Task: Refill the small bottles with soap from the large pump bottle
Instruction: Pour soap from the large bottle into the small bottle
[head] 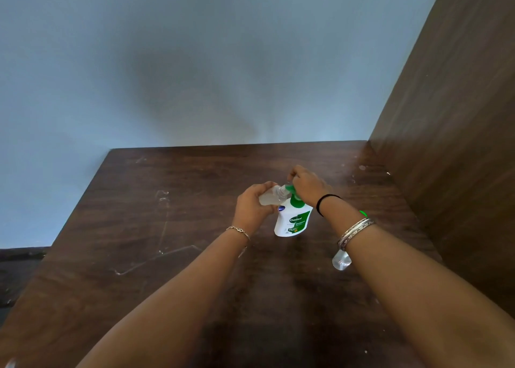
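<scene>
Nearest the camera, a second small clear bottle (341, 260) lies on the dark wooden tabletop (167, 256), half hidden under the right forearm; a bit of green shows just beyond that wrist, too hidden to name. Farther out, the left hand (250, 206) grips a small bottle (271, 196), tilted on its side so its open mouth meets the green spout of the large pump bottle (292, 220), which stands upright on the tabletop. The right hand (306, 185) rests on top of the pump head, fingers curled down over it, apparently pressing. To do this step well, I judge the mouth should sit snug under the spout before each stroke, the strokes slow and full, the small bottle tipped upright at intervals so soap settles rather than spills. Behind stand a blue wall (195, 61) and a wooden panel (459, 116).
</scene>
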`<state>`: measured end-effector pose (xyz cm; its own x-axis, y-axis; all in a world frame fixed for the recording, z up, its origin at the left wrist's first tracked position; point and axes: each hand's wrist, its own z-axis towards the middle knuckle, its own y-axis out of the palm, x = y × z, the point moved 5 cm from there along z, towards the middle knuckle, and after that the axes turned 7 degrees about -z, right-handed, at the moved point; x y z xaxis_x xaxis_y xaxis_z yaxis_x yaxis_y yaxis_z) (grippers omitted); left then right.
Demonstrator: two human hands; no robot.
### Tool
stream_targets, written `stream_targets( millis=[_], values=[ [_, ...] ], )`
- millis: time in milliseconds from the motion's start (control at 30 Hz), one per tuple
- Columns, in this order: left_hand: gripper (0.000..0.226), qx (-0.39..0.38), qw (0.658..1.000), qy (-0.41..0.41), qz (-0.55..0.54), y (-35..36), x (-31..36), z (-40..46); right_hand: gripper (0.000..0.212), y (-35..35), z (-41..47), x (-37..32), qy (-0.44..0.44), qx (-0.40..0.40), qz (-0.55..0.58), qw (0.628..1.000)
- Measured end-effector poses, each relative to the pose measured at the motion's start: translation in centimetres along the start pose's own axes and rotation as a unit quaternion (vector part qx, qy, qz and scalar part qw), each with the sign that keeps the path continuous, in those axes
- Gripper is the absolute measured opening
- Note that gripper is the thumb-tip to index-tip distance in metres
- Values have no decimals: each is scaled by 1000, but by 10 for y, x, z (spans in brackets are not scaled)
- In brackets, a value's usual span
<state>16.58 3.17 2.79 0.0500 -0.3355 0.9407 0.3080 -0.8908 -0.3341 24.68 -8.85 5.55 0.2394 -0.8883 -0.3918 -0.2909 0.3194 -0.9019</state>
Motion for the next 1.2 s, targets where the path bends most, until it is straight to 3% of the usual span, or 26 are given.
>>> stream_targets(
  millis=[133, 367, 467, 567, 800, 1000, 1200],
  values=[
    [51, 0, 1000, 8, -9, 0, 3, 2, 23, 0, 4, 0, -12, -6, 38, 999],
    [51, -5, 1000, 4, -23, 2, -3, 1, 24, 9, 3, 5, 9, 5, 247, 969],
    [53, -6, 999, 16, -27, 4, -3, 2, 28, 9, 5, 1, -32, -56, 168, 984],
    [55, -4, 999, 32, -26, 5, -5, 5, 33, 11, 7, 3, -15, -100, 104, 989],
    [54, 8, 999, 37, -22, 5, -5, 2, 30, 5, 7, -3, -39, -31, 18, 999],
    [52, 10, 1000, 27, -10, 2, -9, 0, 27, 10, 9, 0, -12, -30, 85, 996],
    [52, 4, 999, 17, -36, 3, -5, 3, 26, 8, 0, 0, 18, -131, 130, 983]
  ],
)
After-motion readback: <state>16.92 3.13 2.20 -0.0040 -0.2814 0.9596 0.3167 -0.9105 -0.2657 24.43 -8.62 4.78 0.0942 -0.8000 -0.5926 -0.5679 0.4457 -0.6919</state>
